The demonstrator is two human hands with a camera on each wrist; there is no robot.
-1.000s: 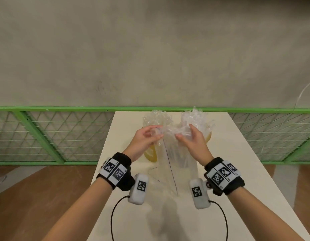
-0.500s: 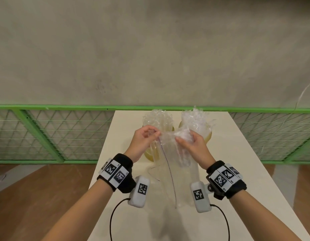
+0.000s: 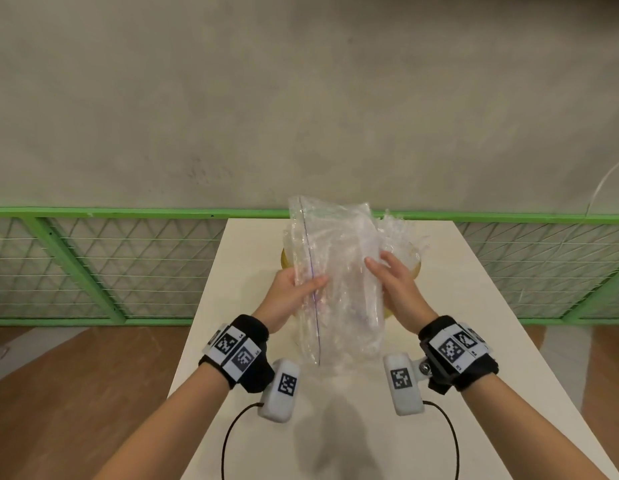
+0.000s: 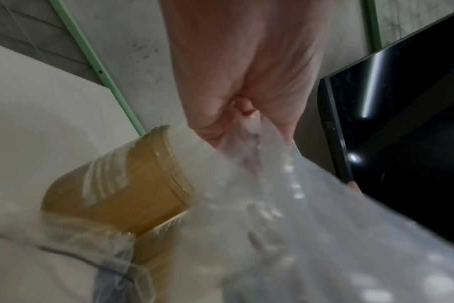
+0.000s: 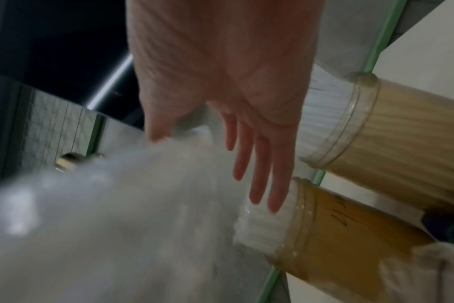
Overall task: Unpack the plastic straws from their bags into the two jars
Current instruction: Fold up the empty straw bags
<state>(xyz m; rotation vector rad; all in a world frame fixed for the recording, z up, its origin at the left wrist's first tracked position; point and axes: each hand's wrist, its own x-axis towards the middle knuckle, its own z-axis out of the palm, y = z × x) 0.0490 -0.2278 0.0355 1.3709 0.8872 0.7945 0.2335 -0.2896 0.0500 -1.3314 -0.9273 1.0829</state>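
Between the two hands, above the white table [image 3: 232, 306], a clear plastic bag [image 3: 339, 282] stands nearly upright: the left hand [image 3: 290, 299] pinches its left edge with thumb in front and curled fingers behind, while the right hand [image 3: 394, 282] lies flat against its right side, fingers [image 5: 259, 164] straight and relaxed. Behind the bag stand two amber jars [image 5: 350, 242], packed with white straws [image 5: 262, 225], the far jar [image 5: 392, 133] just beside the near one, before a green mesh fence [image 3: 93, 265].
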